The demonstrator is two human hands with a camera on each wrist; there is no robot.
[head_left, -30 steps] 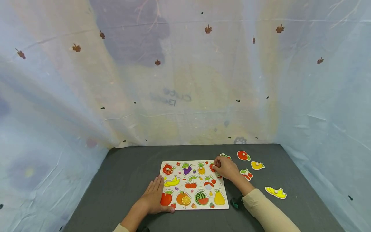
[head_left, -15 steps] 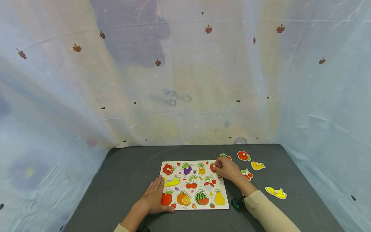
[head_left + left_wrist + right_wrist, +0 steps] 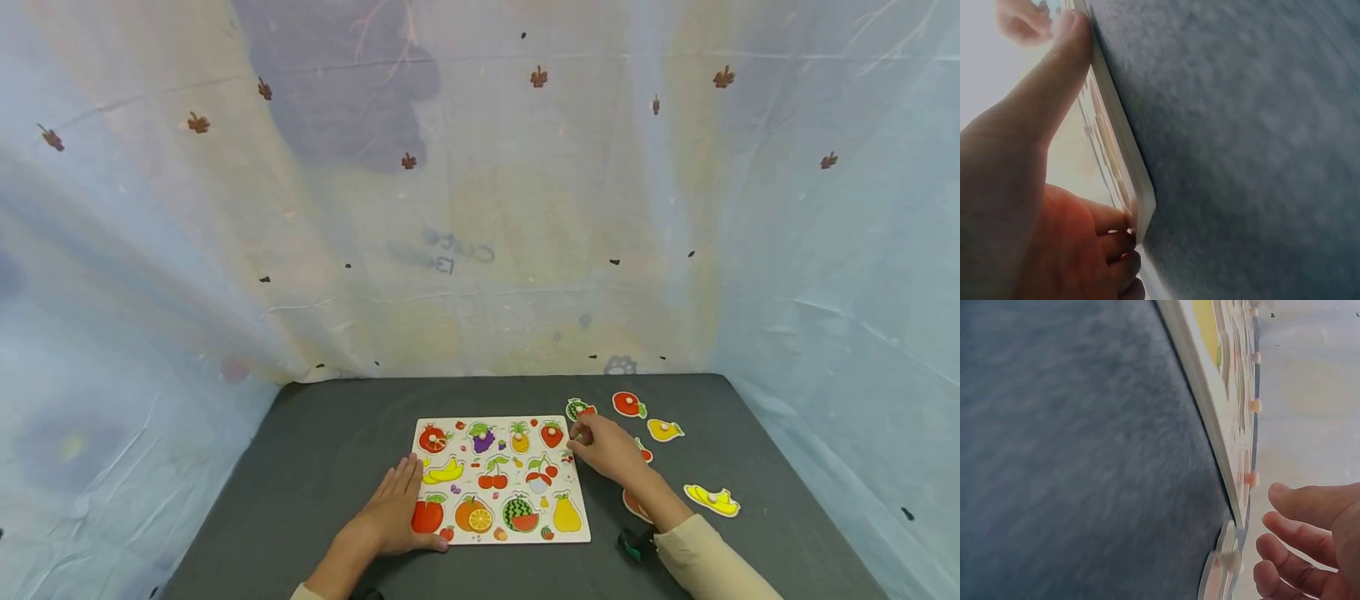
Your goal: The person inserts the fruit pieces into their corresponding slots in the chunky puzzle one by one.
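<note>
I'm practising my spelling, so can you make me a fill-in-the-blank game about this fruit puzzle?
1. The hand touching the fruit board is the person's ___ one.
2. The loose banana piece is coloured ___.
3. The strawberry piece sits at the ___ end of the fruit board's top row.
4. Counting the strawberry piece, that row has ___ big fruits.

Missing words: left, yellow, right, four.
</note>
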